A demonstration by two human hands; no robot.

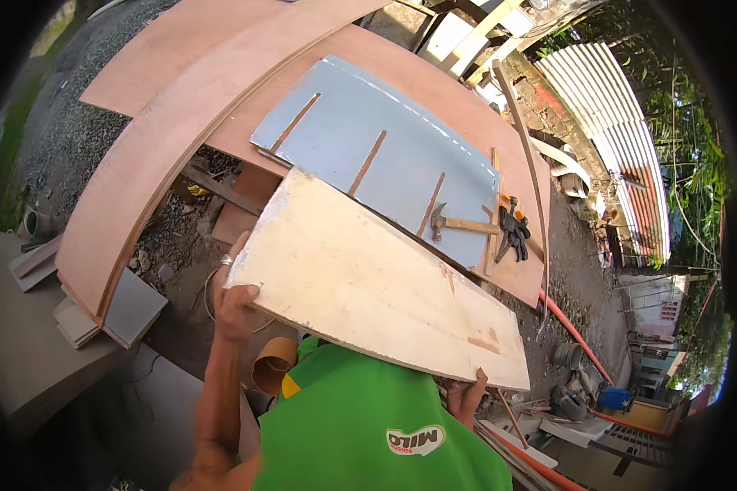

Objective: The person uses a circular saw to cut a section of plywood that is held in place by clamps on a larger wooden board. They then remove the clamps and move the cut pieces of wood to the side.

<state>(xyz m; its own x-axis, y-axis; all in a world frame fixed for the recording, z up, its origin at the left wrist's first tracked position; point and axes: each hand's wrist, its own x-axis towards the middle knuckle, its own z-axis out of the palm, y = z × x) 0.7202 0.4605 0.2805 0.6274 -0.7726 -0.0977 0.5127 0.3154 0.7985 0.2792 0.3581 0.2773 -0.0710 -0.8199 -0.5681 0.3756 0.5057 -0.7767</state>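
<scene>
A pale wooden board (377,266) spans the space in front of me, its long near edge close to my green shirt. My left hand (234,303) grips its left end, with the thumb on the upper face and the fingers along the end edge. At the near right corner, my right hand (467,397) holds the edge; part of that hand is hidden by the board. Just beyond lies a blue-grey panel (327,123) with several narrow brown slots or strips. On this panel rests a claw hammer (470,226), beside a black and orange hand tool (513,233) whose kind I cannot make out.
Large plywood sheets (467,106) lie under the panel, and a long curved-looking sheet (151,131) extends at the left. Offcuts (78,319) sit at the lower left. An orange pipe (573,331) runs at the right, near corrugated metal sheeting (618,123).
</scene>
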